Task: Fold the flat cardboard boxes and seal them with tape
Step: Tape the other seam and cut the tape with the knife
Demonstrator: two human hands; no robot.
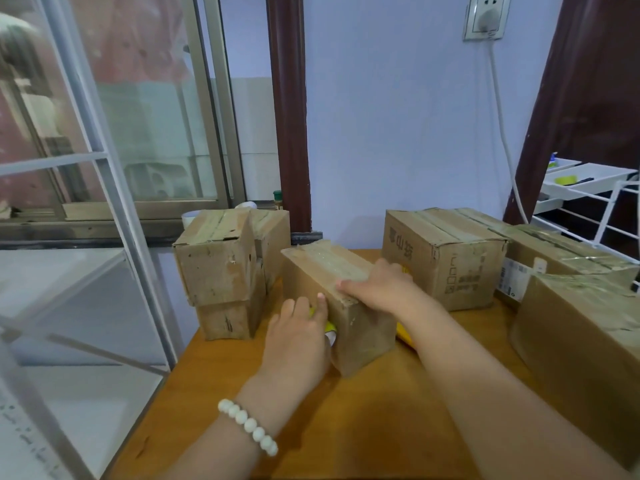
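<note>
Fingers of the left hand curl round a yellow tape roll pressed to the small box's left side. The right hand lies flat on the tape strip along its top. The box stands on the worktop. A crooked pull could crease the strip or slide the box.

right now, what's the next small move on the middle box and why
Probably pull the tape roll in the left hand down the middle box's left side, then cut it: the right hand lies flat on the taped top, holding it steady.
</note>
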